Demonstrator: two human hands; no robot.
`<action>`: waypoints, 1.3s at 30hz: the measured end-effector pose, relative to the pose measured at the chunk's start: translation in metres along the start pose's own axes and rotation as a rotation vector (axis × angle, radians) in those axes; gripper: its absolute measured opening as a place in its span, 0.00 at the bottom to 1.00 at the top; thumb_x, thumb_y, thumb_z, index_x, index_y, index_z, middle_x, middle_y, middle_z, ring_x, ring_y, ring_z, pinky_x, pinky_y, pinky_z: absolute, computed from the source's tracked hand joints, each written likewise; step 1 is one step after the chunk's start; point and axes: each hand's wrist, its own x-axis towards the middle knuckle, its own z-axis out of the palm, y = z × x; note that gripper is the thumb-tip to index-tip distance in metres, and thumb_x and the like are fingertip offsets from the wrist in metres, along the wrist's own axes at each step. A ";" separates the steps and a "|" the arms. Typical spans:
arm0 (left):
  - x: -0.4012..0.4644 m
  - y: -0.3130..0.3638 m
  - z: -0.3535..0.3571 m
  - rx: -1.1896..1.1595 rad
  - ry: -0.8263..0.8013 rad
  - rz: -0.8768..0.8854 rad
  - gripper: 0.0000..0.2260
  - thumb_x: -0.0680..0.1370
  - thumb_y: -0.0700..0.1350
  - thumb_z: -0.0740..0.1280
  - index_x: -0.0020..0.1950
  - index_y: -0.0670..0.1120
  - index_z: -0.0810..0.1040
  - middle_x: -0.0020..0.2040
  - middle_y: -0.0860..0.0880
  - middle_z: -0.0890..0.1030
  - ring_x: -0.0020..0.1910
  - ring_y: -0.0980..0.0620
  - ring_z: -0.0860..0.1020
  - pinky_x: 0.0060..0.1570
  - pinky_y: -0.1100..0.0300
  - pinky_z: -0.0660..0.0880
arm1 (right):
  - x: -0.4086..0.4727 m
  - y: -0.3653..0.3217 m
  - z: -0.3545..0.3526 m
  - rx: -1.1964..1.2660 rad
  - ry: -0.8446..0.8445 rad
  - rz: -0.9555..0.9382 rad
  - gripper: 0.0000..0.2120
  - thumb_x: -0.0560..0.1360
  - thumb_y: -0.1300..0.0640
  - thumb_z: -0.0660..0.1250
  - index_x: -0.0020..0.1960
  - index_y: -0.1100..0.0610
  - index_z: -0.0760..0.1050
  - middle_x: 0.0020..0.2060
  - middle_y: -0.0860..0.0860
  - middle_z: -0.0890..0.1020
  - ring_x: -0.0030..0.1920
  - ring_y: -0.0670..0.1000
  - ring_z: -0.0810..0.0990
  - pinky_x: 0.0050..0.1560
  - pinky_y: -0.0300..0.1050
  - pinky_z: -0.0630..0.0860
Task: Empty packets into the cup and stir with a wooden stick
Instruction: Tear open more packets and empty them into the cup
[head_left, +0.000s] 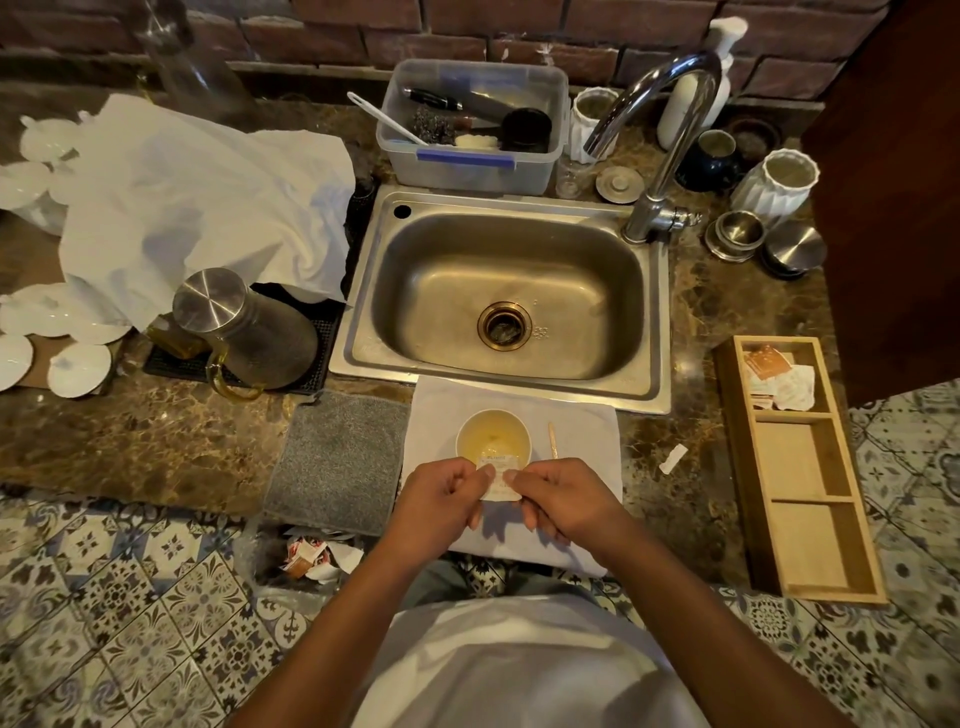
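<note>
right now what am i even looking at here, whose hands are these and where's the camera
The camera is worn on a person's head, looking down, so these are that person's own bare hands. The left hand and right hand together pinch a small white packet over the near rim of a cup of pale liquid. The cup stands on a white cloth, with a wooden stick lying beside it. Behind is a steel sink; to the right, a wooden tray holds more packets.
</note>
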 end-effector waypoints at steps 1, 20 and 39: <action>0.000 0.000 0.000 -0.013 -0.001 -0.002 0.20 0.82 0.49 0.67 0.33 0.39 0.74 0.25 0.46 0.76 0.21 0.53 0.66 0.27 0.60 0.65 | 0.000 0.000 0.000 -0.002 0.000 0.004 0.20 0.81 0.50 0.67 0.32 0.57 0.78 0.22 0.51 0.77 0.21 0.49 0.68 0.25 0.42 0.66; -0.004 0.009 -0.003 -0.159 -0.025 -0.090 0.19 0.82 0.46 0.66 0.32 0.41 0.75 0.24 0.47 0.74 0.21 0.53 0.65 0.25 0.62 0.65 | 0.002 -0.004 0.001 0.014 -0.019 0.025 0.22 0.81 0.50 0.68 0.29 0.54 0.79 0.21 0.51 0.76 0.20 0.49 0.67 0.24 0.41 0.64; -0.008 0.009 -0.004 -0.193 -0.037 -0.164 0.19 0.83 0.47 0.65 0.34 0.39 0.75 0.22 0.48 0.73 0.19 0.54 0.64 0.23 0.64 0.63 | 0.001 -0.001 0.003 0.059 -0.017 0.082 0.21 0.80 0.49 0.68 0.30 0.55 0.80 0.22 0.52 0.76 0.20 0.48 0.67 0.24 0.41 0.62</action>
